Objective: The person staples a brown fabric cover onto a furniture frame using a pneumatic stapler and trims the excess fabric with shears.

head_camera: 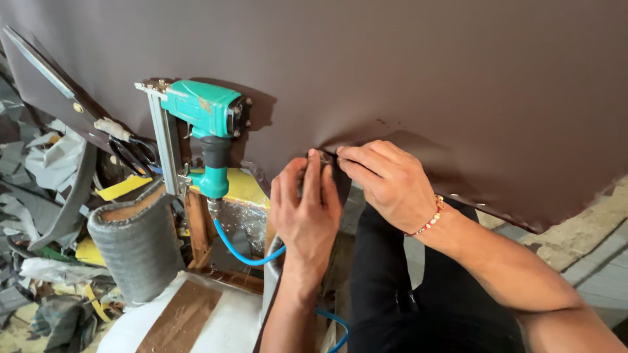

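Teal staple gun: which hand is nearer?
Left. The left hand pinches the brown fabric edge just right of the teal staple gun; the right hand is farther right.

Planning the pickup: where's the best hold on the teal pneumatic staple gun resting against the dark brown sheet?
Probably the black-and-teal handle below the body of the teal pneumatic staple gun, approached from the right, where the left hand is nearest. The handle stands roughly upright and bare; the silver magazine rail blocks the left side, and the blue air hose trails from the base.
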